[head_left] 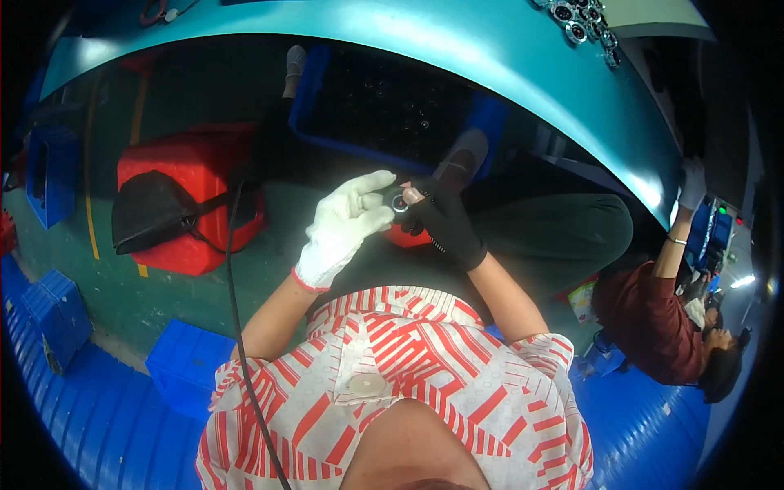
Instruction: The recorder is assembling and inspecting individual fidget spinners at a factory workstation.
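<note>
white-gloved left hand (347,224) and black-gloved right hand (445,220) both pinching small metal ring (399,204)

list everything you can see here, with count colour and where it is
small ring-shaped part: one, dark and silvery, held between both hands
teal table: one, curving across the top
metal parts: a cluster, silvery, on the table's far right
red stool: one, left, with a black bag on it
blue crates: several, lower left floor
co-worker: one, dark red top, right edge
left hand: white glove, grip on the part
right hand: black glove, grip on the part
</note>
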`<state>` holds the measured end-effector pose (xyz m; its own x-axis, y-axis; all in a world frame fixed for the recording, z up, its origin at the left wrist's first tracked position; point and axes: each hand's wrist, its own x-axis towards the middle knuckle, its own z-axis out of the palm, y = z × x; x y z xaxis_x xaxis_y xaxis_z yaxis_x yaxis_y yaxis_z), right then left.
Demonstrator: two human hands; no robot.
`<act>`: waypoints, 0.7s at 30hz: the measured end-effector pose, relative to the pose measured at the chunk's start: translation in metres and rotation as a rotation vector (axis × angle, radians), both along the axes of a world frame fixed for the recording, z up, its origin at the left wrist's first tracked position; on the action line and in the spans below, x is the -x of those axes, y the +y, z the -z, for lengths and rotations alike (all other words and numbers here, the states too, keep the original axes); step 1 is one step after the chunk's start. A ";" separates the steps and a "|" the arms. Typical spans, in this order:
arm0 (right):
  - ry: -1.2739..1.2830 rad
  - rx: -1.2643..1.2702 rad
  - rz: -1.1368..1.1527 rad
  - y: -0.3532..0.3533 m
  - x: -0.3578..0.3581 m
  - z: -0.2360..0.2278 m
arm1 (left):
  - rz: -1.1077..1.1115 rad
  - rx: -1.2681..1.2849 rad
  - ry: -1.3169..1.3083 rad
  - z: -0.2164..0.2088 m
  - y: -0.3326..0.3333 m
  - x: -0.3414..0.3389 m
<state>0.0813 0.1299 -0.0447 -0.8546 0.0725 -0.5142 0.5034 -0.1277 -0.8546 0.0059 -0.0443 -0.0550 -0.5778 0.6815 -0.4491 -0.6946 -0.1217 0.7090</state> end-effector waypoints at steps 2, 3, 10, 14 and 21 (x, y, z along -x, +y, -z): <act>0.018 0.016 0.089 -0.003 0.000 -0.001 | 0.034 0.058 0.038 0.000 0.000 0.000; 0.018 0.015 0.089 -0.005 0.001 -0.001 | 0.011 0.062 0.022 -0.001 0.002 0.000; 0.211 -0.297 0.001 -0.013 0.004 -0.005 | -0.063 0.157 0.114 -0.017 0.010 -0.004; 0.133 -0.234 -0.092 -0.008 0.007 -0.011 | 0.013 0.264 0.264 -0.005 0.005 -0.005; 0.023 0.010 -0.011 -0.004 0.005 0.002 | -0.054 0.154 0.072 -0.005 0.006 -0.001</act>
<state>0.0762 0.1259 -0.0471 -0.8668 0.0579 -0.4954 0.4853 -0.1310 -0.8645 0.0066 -0.0379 -0.0502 -0.6464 0.5749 -0.5017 -0.6365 -0.0438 0.7700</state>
